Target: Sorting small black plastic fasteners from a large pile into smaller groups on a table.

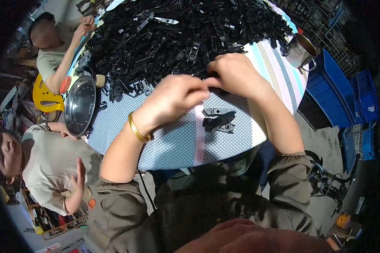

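Over the near edge of a heap of black plastic parts [160, 46], holding both hands close together, with the left hand [173, 95] slightly blurred and the right hand [232, 74] just beside it. Fingers curled inward on both; cannot tell of any part gripped between them. Around the left wrist, a gold bangle [135, 126]. Nearer the body, on a striped, dotted tablecloth [164, 147], a small cluster of loose black clips [219, 120], apart from the heap. At the table's left edge, a shiny metal bowl [81, 103]; at the right edge, a metal mug [299, 50] with a handle. To the left, one person [50, 63] near the heap with hands raised close together, another person [59, 162] near the bowl. Beyond the right edge, blue crates [329, 97].
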